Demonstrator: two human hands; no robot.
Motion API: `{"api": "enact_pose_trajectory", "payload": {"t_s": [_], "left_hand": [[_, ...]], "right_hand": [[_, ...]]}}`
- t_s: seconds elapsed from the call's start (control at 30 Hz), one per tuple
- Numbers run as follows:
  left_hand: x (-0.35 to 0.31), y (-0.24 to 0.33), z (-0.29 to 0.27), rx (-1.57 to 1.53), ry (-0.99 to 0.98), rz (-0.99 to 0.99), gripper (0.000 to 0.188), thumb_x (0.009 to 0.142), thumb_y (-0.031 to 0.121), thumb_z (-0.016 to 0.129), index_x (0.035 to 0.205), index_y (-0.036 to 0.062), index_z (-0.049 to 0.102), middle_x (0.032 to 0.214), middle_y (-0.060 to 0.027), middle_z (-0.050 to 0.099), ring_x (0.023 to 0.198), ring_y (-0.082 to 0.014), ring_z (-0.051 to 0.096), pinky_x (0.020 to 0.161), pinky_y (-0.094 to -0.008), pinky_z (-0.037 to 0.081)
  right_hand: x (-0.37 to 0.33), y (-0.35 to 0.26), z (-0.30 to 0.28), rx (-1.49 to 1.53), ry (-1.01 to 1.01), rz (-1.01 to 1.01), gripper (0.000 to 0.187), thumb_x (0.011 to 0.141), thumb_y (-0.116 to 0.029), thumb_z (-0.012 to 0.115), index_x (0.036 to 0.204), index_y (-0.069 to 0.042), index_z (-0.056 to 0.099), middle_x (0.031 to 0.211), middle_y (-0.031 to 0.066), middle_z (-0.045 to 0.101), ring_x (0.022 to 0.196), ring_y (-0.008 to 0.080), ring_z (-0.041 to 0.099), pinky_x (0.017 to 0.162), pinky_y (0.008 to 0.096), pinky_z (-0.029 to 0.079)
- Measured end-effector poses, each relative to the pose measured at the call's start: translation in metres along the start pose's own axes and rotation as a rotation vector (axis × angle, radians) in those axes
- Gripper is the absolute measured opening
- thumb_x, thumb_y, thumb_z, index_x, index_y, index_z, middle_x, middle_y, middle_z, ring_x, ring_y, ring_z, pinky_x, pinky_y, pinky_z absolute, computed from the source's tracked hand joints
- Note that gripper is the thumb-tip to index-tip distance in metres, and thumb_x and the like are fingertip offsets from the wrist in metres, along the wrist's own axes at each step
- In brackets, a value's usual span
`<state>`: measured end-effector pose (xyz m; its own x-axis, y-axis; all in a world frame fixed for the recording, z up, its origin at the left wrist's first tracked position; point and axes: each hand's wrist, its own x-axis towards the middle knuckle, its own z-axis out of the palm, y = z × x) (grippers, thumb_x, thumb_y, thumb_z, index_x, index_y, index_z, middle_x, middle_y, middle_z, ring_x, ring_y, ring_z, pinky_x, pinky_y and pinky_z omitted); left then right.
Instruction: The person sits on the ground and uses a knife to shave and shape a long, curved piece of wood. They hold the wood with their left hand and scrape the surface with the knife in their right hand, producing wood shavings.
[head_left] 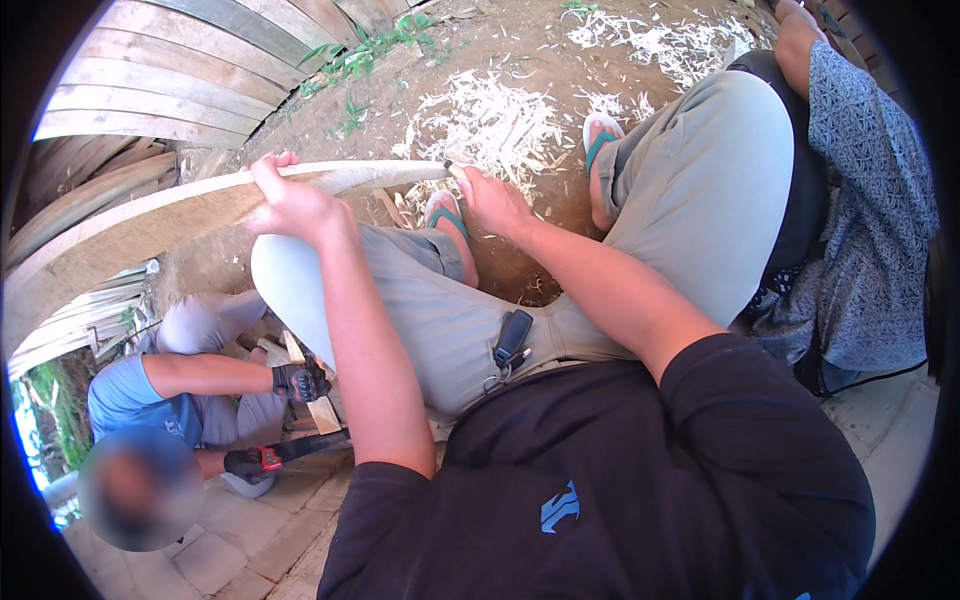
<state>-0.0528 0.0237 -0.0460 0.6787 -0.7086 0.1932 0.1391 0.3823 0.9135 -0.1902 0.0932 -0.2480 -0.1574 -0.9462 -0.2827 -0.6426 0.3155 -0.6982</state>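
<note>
A long pale wooden plank (130, 222) comes in from the left, bent by the lens, and passes over my left knee. My left hand (290, 205) is wrapped round it, thumb and fingers at its edges. In front of my lap, my right hand (492, 202) is closed on the wooden handle of a knife (395, 174). A dark collar joins the handle to what looks like a grey blade, lying against the plank's right end. Where blade and wood part is hard to make out.
Wood shavings (485, 125) cover the dirt beyond my sandalled feet. At lower left a co-worker (170, 395) in gloves holds a wooden piece (322, 410) and a dark-bladed tool (310, 445). Stacked boards (180, 70) stand at upper left. A person in patterned cloth (870, 210) sits close on the right.
</note>
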Motion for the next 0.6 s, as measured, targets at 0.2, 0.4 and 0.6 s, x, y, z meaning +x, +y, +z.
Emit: {"api": "enact_pose_trajectory", "payload": {"t_s": [0.2,0.4,0.6], "left_hand": [[0.004,-0.003,0.006,-0.008,-0.027,0.006,0.059,0.077,0.013,0.066,0.123,-0.0105,0.038,0.11,-0.0178,0.057,0.099,-0.024,0.056,0.094,-0.0394,0.044],[0.007,-0.006,-0.003,-0.03,-0.063,0.086,0.062,0.078,0.011,0.066,0.128,-0.0065,0.034,0.092,-0.0135,0.059,0.081,-0.0206,0.058,0.083,-0.0368,0.048],[0.004,-0.001,0.004,0.004,0.028,0.042,0.058,0.078,0.011,0.065,0.125,-0.0065,0.035,0.09,-0.013,0.059,0.084,-0.0211,0.057,0.086,-0.0372,0.047]], "right_hand": [[0.031,0.083,0.045,-0.185,-0.087,0.133,0.041,0.106,-0.036,0.037,0.111,-0.006,0.065,0.1,0.0231,0.072,0.098,0.0393,0.07,0.085,0.0514,0.055],[0.009,0.008,0.011,-0.072,0.011,0.0,0.041,0.105,-0.036,0.038,0.11,-0.004,0.064,0.095,0.0196,0.073,0.089,0.0398,0.072,0.081,0.0517,0.056],[0.01,0.038,0.013,-0.175,-0.056,0.064,0.034,0.103,-0.032,0.044,0.114,-0.007,0.065,0.099,0.019,0.073,0.093,0.0375,0.072,0.083,0.0493,0.057]]}}
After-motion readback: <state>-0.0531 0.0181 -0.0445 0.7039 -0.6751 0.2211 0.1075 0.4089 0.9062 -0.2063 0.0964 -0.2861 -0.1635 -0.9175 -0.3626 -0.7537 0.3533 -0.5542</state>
